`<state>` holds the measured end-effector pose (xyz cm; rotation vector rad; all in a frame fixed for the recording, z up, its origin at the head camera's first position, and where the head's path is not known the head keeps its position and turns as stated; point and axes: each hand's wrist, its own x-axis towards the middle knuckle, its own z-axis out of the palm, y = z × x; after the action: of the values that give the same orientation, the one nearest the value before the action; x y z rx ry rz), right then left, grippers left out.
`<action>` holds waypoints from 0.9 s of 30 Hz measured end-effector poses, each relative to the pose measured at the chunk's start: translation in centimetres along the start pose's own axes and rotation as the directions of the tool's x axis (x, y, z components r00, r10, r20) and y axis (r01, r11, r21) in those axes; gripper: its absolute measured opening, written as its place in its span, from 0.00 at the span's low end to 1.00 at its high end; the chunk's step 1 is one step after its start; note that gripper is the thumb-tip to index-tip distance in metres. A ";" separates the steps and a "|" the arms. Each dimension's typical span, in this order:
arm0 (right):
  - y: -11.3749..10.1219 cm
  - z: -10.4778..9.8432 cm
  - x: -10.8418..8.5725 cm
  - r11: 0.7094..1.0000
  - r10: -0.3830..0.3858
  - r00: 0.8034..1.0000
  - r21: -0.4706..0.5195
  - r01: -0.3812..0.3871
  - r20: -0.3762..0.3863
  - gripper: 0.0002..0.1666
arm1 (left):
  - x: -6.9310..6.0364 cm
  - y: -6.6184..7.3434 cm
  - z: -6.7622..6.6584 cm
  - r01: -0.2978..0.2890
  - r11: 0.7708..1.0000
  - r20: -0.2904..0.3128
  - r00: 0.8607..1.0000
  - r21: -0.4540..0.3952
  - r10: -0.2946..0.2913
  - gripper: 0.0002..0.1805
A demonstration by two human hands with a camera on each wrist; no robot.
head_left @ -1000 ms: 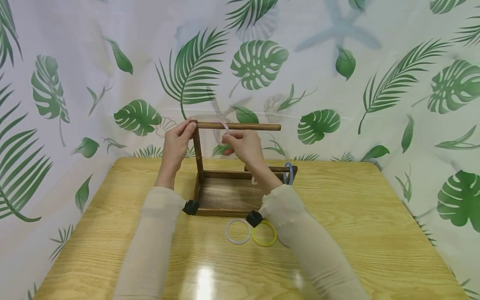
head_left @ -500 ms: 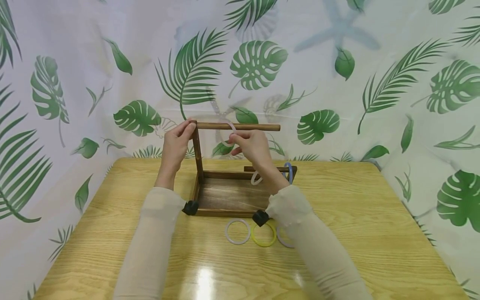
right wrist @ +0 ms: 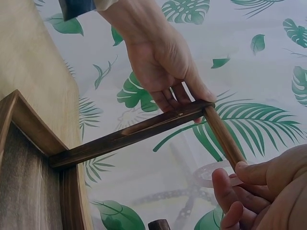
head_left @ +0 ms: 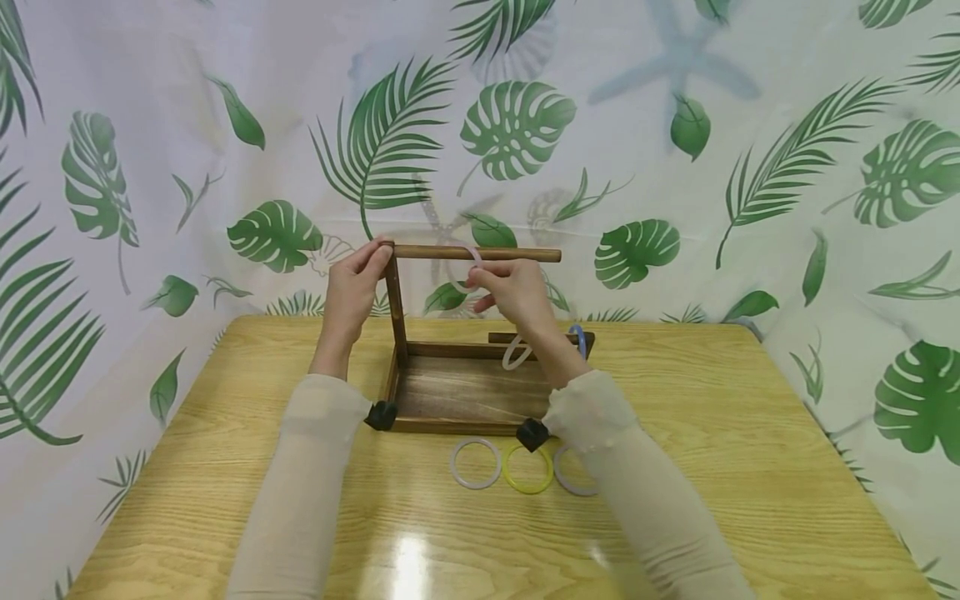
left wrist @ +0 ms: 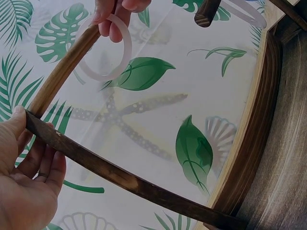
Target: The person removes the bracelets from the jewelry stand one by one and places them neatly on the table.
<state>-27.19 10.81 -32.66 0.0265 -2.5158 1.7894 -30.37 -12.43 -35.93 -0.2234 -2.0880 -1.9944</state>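
Note:
My left hand [head_left: 351, 292] grips the upper corner of a dark wooden stand, where its upright post [head_left: 397, 304] meets the top rod [head_left: 525, 254]. My right hand [head_left: 516, 292] pinches a translucent pale ring [left wrist: 128, 48] between thumb and fingers. That ring encircles the top rod, around its middle, and hangs below it. In the right wrist view, the ring is partly hidden behind the fingers. On the stand's lower peg [head_left: 498, 338] hang a white ring [head_left: 507, 360] and a blue ring [head_left: 581, 340], partly covered by my right forearm.
The stand's shallow tray base [head_left: 450, 426] rests on the wooden table [head_left: 712, 467]. In front of it lie a whitish ring [head_left: 453, 467], a yellow ring [head_left: 528, 491] and a pale purple ring [head_left: 558, 473], the last partly under my right sleeve. A leaf-patterned cloth [head_left: 300, 167] hangs behind.
My right hand has moved right along the top rod with the pale ring, toward the rod's free end. My left hand has stayed at the corner. The purple ring has come into view.

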 end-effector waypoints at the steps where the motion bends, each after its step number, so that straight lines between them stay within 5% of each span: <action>1: 0.0 -0.1 0.0 1.000 0.001 1.000 -0.001 -0.001 0.000 0.13 | 0.0 0.0 0.0 0.001 1.000 0.001 1.000 -0.002 -0.001 0.25; 27: 0.7 -2.1 -0.2 1.000 -0.001 1.000 0.002 0.001 -0.003 0.14 | 0.0 0.0 0.0 0.004 1.000 0.002 1.000 0.000 -0.004 0.25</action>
<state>-26.99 13.06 -32.64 0.0246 -2.5115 1.7908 -30.33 -12.43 -35.92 -0.2220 -2.0917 -1.9972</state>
